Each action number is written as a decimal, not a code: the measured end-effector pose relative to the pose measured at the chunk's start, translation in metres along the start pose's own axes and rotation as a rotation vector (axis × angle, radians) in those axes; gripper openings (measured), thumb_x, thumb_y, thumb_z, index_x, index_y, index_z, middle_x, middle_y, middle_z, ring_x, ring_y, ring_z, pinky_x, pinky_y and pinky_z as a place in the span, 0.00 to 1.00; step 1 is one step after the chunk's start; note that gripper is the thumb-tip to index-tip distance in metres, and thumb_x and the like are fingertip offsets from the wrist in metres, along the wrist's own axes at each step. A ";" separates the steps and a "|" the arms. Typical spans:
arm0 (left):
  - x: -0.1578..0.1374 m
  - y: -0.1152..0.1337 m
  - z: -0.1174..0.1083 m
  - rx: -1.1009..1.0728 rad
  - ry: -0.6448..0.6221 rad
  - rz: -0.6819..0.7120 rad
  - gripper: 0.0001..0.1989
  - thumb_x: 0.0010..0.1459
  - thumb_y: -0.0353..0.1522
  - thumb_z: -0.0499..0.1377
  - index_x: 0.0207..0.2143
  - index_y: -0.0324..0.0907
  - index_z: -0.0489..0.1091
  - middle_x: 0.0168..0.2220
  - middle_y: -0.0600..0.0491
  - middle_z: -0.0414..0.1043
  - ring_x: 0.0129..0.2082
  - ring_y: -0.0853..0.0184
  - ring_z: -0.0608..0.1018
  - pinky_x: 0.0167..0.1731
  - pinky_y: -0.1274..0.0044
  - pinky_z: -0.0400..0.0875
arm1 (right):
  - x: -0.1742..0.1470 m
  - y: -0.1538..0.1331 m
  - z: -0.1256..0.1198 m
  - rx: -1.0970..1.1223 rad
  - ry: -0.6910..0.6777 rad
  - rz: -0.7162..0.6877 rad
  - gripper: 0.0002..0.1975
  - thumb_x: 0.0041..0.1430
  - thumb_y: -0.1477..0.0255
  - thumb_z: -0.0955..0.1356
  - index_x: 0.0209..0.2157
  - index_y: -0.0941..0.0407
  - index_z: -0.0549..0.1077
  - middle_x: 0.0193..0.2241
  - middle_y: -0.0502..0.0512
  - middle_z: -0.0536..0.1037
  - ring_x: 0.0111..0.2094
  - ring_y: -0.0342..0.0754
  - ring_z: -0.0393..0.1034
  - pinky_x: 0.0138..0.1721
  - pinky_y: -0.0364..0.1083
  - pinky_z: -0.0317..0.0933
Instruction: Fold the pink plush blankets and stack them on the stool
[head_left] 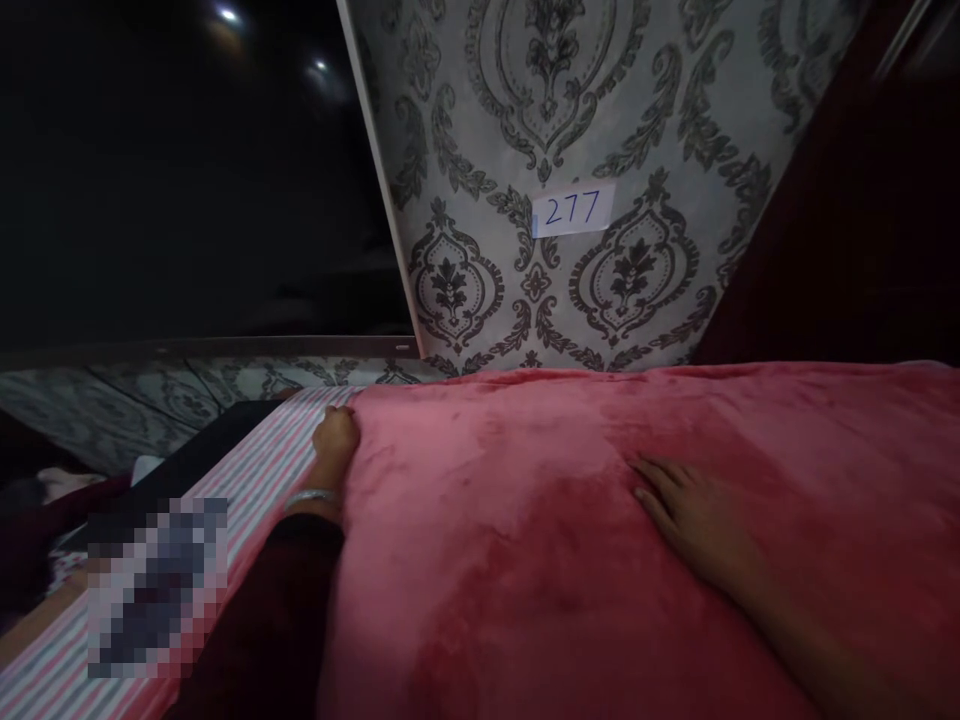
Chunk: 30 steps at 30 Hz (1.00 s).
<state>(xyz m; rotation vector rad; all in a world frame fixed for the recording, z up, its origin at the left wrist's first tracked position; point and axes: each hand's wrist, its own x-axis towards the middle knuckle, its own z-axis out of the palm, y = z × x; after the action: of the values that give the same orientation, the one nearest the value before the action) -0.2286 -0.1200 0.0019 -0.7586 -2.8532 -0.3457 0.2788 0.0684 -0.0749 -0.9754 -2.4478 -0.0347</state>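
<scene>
A plush blanket [480, 560] in light pink and deeper red is spread over the surface in front of me. My left hand [336, 435], with a bangle at the wrist and a dark sleeve, is closed at the blanket's far left edge. Its fingers are curled over that edge, so the grip itself is partly hidden. Palm down and fingers stretched out, my right hand [679, 505] lies flat on the blanket right of the middle. Beside the left hand, a striped sheet [251, 470] in white, pink and grey shows from under the blanket.
A large dark screen [195, 180] stands behind on the left. Patterned wallpaper [540, 290] bears a paper label [574, 210] reading 277. Dark red furniture [847, 230] is at right. At far left, another person's forearm [37, 615] shows near a pixelated patch [157, 590].
</scene>
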 end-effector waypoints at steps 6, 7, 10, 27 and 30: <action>-0.006 0.006 -0.005 0.012 0.017 -0.048 0.23 0.67 0.30 0.46 0.59 0.42 0.71 0.57 0.36 0.68 0.48 0.51 0.80 0.46 0.64 0.75 | 0.000 -0.002 0.000 0.019 -0.015 0.028 0.27 0.71 0.59 0.55 0.57 0.55 0.75 0.55 0.62 0.77 0.55 0.59 0.71 0.60 0.61 0.63; -0.007 0.006 -0.006 0.018 0.022 -0.050 0.23 0.67 0.30 0.45 0.60 0.41 0.70 0.58 0.36 0.67 0.48 0.51 0.80 0.46 0.63 0.74 | 0.000 -0.003 0.000 0.024 -0.015 0.029 0.27 0.71 0.59 0.55 0.57 0.55 0.75 0.56 0.62 0.77 0.56 0.59 0.71 0.60 0.61 0.63; -0.007 0.008 -0.010 0.039 0.002 -0.033 0.23 0.67 0.30 0.45 0.57 0.38 0.72 0.56 0.35 0.68 0.48 0.50 0.80 0.47 0.63 0.74 | 0.001 -0.004 -0.001 0.025 -0.016 0.026 0.27 0.71 0.60 0.55 0.57 0.56 0.75 0.56 0.63 0.76 0.56 0.59 0.71 0.60 0.61 0.62; -0.065 0.152 0.025 0.032 -0.305 0.930 0.30 0.70 0.44 0.46 0.71 0.48 0.54 0.74 0.47 0.47 0.74 0.54 0.50 0.69 0.51 0.40 | 0.002 -0.007 -0.001 0.042 -0.030 0.042 0.27 0.71 0.61 0.54 0.58 0.55 0.74 0.57 0.62 0.76 0.58 0.59 0.69 0.61 0.62 0.61; -0.032 0.119 0.022 0.081 -0.194 0.692 0.28 0.70 0.41 0.47 0.70 0.49 0.56 0.73 0.47 0.50 0.73 0.54 0.52 0.69 0.51 0.41 | 0.002 -0.005 0.000 0.039 -0.033 0.039 0.27 0.71 0.60 0.54 0.58 0.55 0.74 0.57 0.62 0.75 0.58 0.59 0.69 0.60 0.62 0.61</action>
<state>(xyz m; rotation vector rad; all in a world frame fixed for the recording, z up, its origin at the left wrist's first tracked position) -0.1428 -0.0284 -0.0049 -1.7476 -2.5194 -0.0545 0.2744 0.0655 -0.0728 -1.0145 -2.4494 0.0428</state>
